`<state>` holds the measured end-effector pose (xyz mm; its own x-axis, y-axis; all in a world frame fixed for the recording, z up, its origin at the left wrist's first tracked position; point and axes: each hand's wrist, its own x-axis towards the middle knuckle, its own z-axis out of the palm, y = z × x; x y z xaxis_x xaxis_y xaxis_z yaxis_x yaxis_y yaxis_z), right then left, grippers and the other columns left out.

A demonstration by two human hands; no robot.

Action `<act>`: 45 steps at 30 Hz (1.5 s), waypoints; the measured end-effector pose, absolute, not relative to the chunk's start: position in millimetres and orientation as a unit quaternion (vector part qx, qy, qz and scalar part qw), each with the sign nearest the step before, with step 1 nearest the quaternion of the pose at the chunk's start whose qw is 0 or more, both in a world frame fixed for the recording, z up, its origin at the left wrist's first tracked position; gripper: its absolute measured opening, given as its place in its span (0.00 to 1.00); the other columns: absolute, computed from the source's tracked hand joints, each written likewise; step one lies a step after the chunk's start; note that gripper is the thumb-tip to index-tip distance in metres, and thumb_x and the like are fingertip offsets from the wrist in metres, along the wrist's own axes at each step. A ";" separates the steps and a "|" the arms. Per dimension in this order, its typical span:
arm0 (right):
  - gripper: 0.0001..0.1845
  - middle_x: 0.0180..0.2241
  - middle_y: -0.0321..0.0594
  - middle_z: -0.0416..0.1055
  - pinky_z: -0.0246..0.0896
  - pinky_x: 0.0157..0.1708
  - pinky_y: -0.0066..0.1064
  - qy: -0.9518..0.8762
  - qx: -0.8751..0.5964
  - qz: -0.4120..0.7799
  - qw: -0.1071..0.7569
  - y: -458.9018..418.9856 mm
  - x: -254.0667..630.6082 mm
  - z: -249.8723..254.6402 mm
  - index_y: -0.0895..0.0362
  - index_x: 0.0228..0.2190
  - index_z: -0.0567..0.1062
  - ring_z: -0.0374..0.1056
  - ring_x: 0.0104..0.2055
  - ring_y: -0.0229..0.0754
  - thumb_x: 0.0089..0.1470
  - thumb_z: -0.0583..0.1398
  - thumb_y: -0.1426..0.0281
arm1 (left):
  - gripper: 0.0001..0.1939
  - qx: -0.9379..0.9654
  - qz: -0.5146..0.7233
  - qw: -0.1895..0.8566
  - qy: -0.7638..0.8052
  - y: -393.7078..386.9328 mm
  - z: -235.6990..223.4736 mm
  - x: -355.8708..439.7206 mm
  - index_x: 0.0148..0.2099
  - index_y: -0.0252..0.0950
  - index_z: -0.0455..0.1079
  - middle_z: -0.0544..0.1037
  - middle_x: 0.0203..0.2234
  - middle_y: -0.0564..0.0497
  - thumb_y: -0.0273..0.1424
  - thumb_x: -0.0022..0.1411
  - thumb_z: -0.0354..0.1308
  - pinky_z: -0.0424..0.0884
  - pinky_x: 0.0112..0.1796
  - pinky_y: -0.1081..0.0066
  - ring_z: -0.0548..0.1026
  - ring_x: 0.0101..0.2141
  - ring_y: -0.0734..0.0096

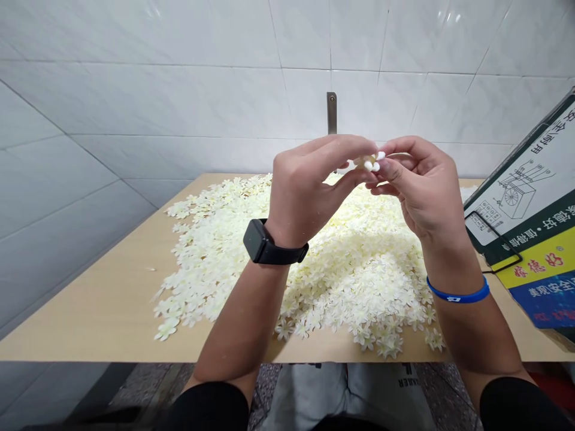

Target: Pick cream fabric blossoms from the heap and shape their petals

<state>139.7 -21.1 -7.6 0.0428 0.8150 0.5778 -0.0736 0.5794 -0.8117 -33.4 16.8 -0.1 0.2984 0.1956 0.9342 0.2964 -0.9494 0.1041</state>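
Raised over the table, my left hand point(309, 179) and my right hand point(420, 179) meet at the fingertips. Between them is a small white-tipped piece point(372, 164), with rounded white ends and a tan part; whether it is a flower cannot be made out. Thumb and fingers of both hands are pinched on it. Beneath and behind the hands spreads a wide heap of cream-white artificial flowers point(368, 281), small and loose with pointed petals. My forearms hide part of the heap.
The light wooden table point(103, 299) meets a tiled wall point(179, 102) at the back. A printed box point(530, 197) leans at the right, with a black wire frame point(507, 266) against it. A metal strip point(332, 114) stands upright behind the hands.
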 end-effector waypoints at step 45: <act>0.16 0.28 0.35 0.75 0.76 0.34 0.33 -0.615 -0.383 0.126 0.678 -14.5 137.0 -14.4 0.54 0.31 0.79 0.74 0.31 0.39 0.57 0.68 0.53 | 0.08 -0.751 -0.607 -0.144 -0.214 18.0 -8.7 -13.7 0.38 0.39 0.76 0.82 0.42 0.48 0.37 0.67 0.64 0.75 0.36 0.70 0.79 0.43 0.68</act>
